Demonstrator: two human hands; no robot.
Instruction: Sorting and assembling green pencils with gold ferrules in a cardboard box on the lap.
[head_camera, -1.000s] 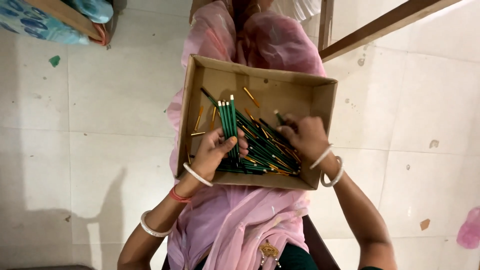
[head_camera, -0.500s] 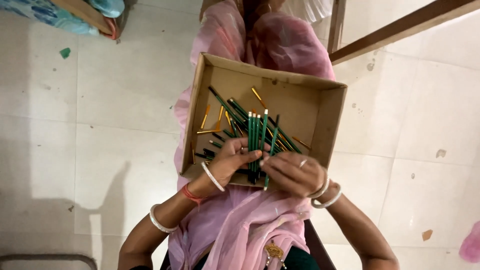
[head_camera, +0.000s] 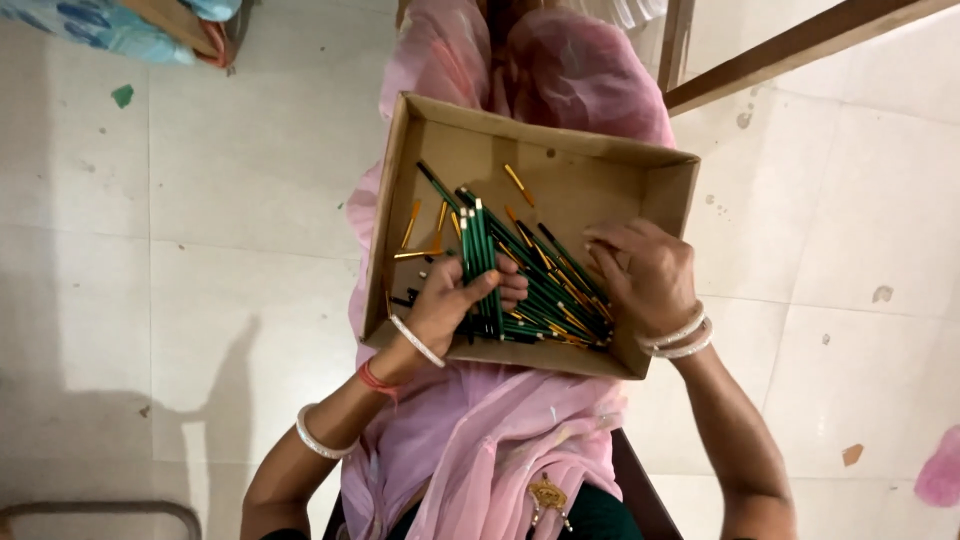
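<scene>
A blue patterned package lies at the upper left of the frame on pale floor tiles. At centre, a shallow cardboard box rests on a pink-draped lap. The left hand has its grip closed around an upright bundle of green pencils. The right hand lies loosely curled on loose pencils near the box's right wall. Bare floor surrounds the box.

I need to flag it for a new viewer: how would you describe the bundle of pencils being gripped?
Find the shallow cardboard box on the pink-draped lap. Over its near-left part, the left hand grips a bundle of green pencils. Unlike the loose pencils lying flat, these are gathered parallel.
</scene>
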